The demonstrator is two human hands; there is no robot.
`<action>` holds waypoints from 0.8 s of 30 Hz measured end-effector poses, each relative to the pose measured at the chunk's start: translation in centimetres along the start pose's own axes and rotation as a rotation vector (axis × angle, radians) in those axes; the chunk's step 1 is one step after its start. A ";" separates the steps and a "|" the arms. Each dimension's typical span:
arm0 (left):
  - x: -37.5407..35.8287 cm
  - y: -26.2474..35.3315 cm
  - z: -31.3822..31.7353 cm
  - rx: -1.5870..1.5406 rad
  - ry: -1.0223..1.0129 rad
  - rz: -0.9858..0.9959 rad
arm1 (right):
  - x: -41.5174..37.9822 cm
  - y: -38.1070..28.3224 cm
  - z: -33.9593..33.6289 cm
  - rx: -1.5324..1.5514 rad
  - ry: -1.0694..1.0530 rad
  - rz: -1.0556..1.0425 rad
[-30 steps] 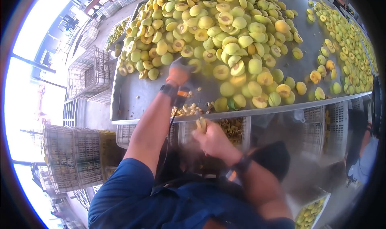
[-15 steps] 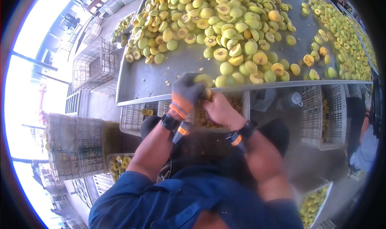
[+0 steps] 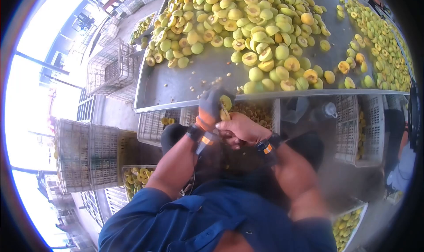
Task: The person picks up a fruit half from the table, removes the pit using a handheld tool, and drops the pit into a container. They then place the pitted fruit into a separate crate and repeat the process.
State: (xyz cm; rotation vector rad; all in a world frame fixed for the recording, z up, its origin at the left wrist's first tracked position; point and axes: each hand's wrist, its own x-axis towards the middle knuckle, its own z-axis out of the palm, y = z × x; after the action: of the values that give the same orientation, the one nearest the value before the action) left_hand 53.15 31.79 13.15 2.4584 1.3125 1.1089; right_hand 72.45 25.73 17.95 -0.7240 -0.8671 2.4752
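Observation:
My left hand [image 3: 209,105], in a grey and orange glove, is closed on a cut yellow-green fruit [image 3: 225,103] just below the front edge of the metal table [image 3: 176,86]. My bare right hand [image 3: 240,127] is closed beside it, its thumb by the lower end of the fruit; what its fingers hold, if anything, is hidden. Beyond both hands lies a large heap of halved fruit [image 3: 265,35] on the table. Small pits [image 3: 216,81] are scattered near the front edge. Under my hands stands a crate of brownish bits [image 3: 256,112].
Stacked crates [image 3: 90,157] stand at the left, near a crate of fruit pieces [image 3: 137,179]. Another crate [image 3: 371,128] is under the table's right side, beside a clear jug [image 3: 326,111]. At the far right, a person's sleeve [image 3: 402,170] shows. More fruit [image 3: 346,230] lies lower right.
Both hands have moved down and slightly toward me, off the table's edge. The fruit in my left hand now shows its cut face. The whole view has shifted slightly.

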 end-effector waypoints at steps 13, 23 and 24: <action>0.9 2.9 -3.2 -0.208 -0.037 -0.016 | -1.2 0.1 1.2 -0.054 -0.069 0.025; -0.6 -1.2 -7.6 0.041 0.005 -0.115 | 1.3 4.9 -2.0 -0.306 0.328 0.062; -1.7 -2.5 -8.7 0.063 0.002 -0.174 | 1.2 5.0 -2.2 -0.295 0.327 0.044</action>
State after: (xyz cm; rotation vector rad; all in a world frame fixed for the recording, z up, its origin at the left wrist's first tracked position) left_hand 45.11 30.22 17.35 2.3320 1.5508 1.0437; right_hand 71.78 23.73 12.76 -1.2196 -1.1046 2.1976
